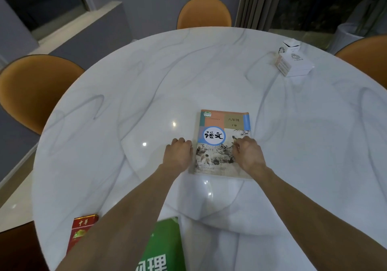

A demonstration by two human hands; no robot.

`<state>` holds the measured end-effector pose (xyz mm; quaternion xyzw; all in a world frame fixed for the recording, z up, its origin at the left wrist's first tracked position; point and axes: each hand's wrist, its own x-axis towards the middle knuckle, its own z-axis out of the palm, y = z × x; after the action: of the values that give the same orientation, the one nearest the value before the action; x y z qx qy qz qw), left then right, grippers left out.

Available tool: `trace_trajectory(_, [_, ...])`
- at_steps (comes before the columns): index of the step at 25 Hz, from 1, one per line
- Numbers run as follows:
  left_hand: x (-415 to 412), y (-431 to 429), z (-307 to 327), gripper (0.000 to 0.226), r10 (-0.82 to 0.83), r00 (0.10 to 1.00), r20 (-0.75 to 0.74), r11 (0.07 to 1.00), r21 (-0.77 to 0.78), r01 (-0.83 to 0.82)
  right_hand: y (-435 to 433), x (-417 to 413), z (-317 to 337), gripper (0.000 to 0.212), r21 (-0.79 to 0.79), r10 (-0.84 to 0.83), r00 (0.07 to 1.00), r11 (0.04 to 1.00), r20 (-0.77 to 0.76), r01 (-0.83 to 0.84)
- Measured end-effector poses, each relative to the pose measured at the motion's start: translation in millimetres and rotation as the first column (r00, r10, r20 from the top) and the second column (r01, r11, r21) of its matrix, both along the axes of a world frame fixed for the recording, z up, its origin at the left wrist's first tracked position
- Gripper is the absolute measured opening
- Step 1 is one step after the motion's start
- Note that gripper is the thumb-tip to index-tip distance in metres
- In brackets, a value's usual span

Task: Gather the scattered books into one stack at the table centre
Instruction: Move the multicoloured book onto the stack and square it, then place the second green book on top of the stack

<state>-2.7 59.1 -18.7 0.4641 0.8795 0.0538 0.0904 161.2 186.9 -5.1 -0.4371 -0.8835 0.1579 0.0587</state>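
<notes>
A textbook with an ink-painting cover and a blue circle (222, 132) lies flat near the middle of the round white marble table (146, 86). My left hand (178, 153) is curled against the book's left edge. My right hand (248, 153) rests on the book's right side, fingers bent over the cover and edge. A green book (165, 247) lies at the near table edge, partly under my left forearm. A red book (80, 231) lies to its left at the near left rim, partly hidden by my arm.
A small stack of white boxes (293, 61) stands at the far right of the table. Orange chairs stand at the left (35, 90), the far side (204, 12) and the right (366, 55).
</notes>
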Motion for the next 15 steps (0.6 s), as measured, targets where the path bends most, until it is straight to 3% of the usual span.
trace_trajectory(3, [4.6, -29.0, 10.0, 0.032, -0.032, 0.999, -0.039, 0.999, -0.004, 0.032, -29.3, 0.3, 10.4, 0.028, 0.057, 0.109, 0.993, 0.992, 0.035, -0.111])
trace_trajectory(8, [17.6, -91.3, 25.4, 0.033, -0.001, 1.000, -0.012, 1.000, 0.021, 0.001, -86.4, -6.9, 27.0, 0.028, -0.025, 0.257, 0.966, 0.966, 0.031, -0.256])
trace_trajectory(15, [32.8, -209.2, 15.1, 0.033, 0.266, 0.958, 0.105, 0.961, 0.050, -0.272, -175.1, -28.5, 22.5, 0.033, -0.163, 0.521, 0.854, 0.842, -0.001, -0.514])
